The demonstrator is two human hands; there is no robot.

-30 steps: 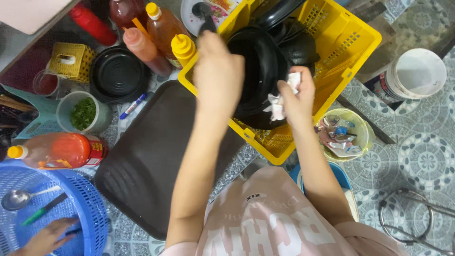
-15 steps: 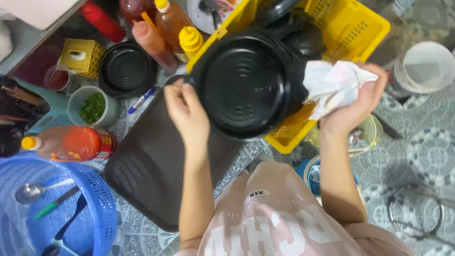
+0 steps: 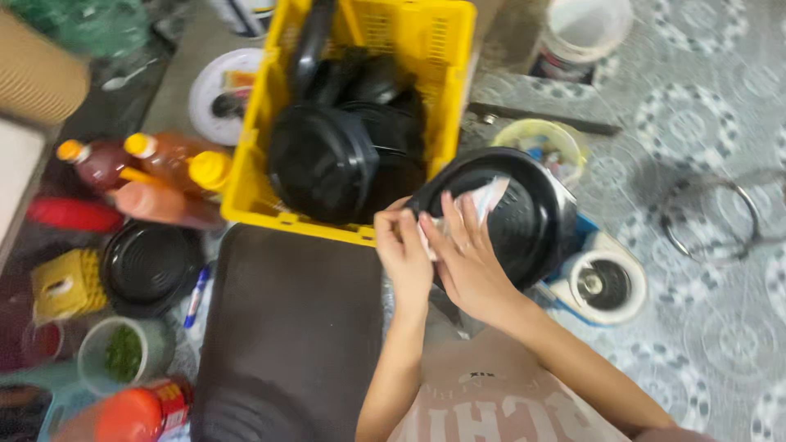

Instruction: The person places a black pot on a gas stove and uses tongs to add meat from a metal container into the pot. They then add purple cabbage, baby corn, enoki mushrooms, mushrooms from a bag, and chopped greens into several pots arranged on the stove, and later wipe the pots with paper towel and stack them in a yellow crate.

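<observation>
1. Head view: we list first a black round dish [image 3: 524,217], held tilted over the patterned tile floor [image 3: 704,123], just right of the yellow crate, its hollow turned up toward us so the inside can be reached.
2. Left hand [image 3: 403,250]: we see its fingers pinched on the dish's near rim, steadying it.
3. Right hand [image 3: 468,260]: its fingers are pressed together on a white cloth or tissue [image 3: 483,199] laid against the dish's inner face; the blur leaves us unsure which of the two it is.
4. Yellow crate [image 3: 262,106]: a slotted plastic bin just left of the dish, stacked with more black dishes [image 3: 327,160] standing on edge, which lets many fit.
5. Dark tray [image 3: 291,327]: flat and bare, in front of the crate, beside the person's left forearm.
6. Sauce bottles [image 3: 155,176]: orange and red, yellow-capped, lying or leaning left of the crate.
7. Black bowl [image 3: 150,266]: ribbed, below the bottles.
8. Small yellow box [image 3: 61,286]: beside the bowl, on its left.
9. Cup of chopped greens [image 3: 123,354]: near the lower left.
10. White bucket [image 3: 585,33]: on the floor at the top right, well apart from the hands.
</observation>
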